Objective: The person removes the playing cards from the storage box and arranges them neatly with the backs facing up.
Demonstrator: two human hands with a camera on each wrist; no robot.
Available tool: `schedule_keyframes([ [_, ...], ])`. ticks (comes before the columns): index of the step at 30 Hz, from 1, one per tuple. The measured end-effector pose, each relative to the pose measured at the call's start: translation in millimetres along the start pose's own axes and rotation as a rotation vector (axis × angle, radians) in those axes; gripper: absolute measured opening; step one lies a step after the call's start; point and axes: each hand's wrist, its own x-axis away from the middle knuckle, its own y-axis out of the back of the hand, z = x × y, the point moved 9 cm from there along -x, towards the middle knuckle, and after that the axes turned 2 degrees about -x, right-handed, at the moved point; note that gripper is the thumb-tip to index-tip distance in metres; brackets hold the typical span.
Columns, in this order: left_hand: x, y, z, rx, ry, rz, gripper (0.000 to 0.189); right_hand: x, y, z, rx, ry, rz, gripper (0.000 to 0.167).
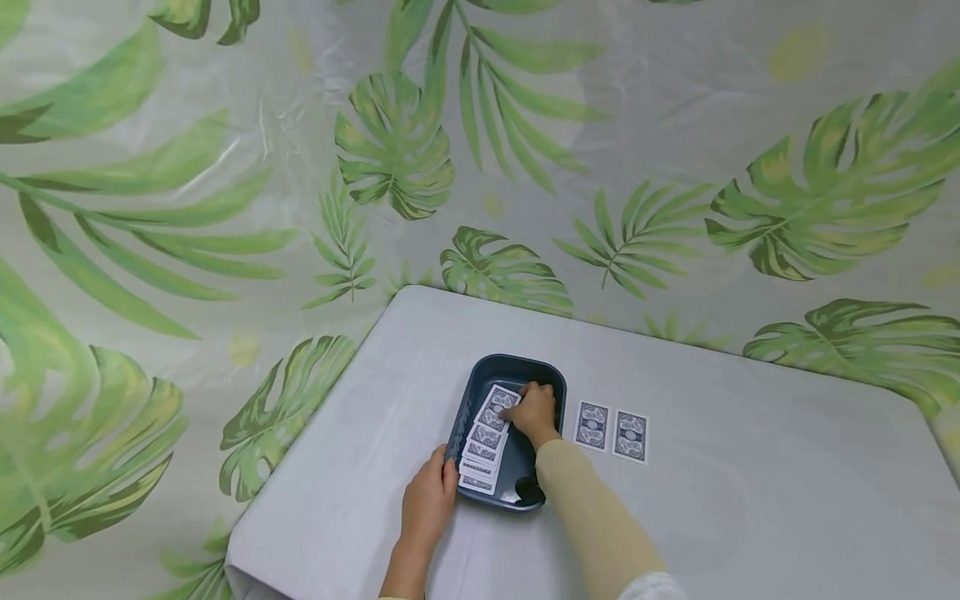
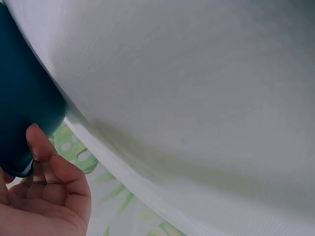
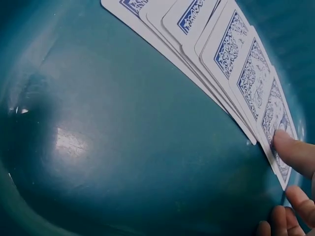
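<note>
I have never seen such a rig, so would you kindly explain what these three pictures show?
There is no machine, only a person's bare hands. The wide picture comes from a head camera; the two close ones from wrist cameras. On the white-covered table, the left hand grips a blue tray by its left side. Inside, face-down playing cards overlap in a row; the right hand touches the card at the far end. Two more face-down cards lie right of the tray.

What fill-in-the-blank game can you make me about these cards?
The person's ____ hand touches a playing card inside the tray.
The ____ hand holds the tray.
Outside the tray, ____ loose cards lie on the white tablecloth.
The card backs are white and ____.

Missing words: right; left; two; blue.
</note>
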Motion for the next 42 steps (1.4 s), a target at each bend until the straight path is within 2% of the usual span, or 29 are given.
schedule_keyframes([
  [9,-0.3,-0.7,0.9,-0.017,0.002,-0.01,0.025,-0.4,-0.2,2.1,0.034,-0.011,0.001,0.056],
  [16,-0.9,-0.6,1.0,-0.016,-0.009,-0.022,0.025,2.6,-2.9,7.5,0.036,0.014,-0.007,0.039],
  [20,-1.6,-1.7,1.1,-0.016,-0.019,-0.026,0.025,2.7,-2.2,8.5,0.036,0.031,-0.016,0.046],
  [26,-1.6,-1.5,1.7,-0.015,-0.004,-0.016,0.025,1.2,-4.5,0.0,0.006,-0.019,0.014,0.064],
  [33,-0.1,-2.6,0.2,-0.017,-0.003,-0.019,0.025,2.0,-2.7,-0.3,0.022,-0.035,0.016,0.067],
  [36,0.1,-1.6,-1.2,-0.019,-0.01,-0.032,0.025,2.9,0.0,3.1,0.014,-0.022,0.016,0.059],
  [42,-1.0,1.5,0.3,-0.016,-0.011,-0.04,0.027,2.7,12.3,18.8,0.01,0.049,0.0,0.022],
])
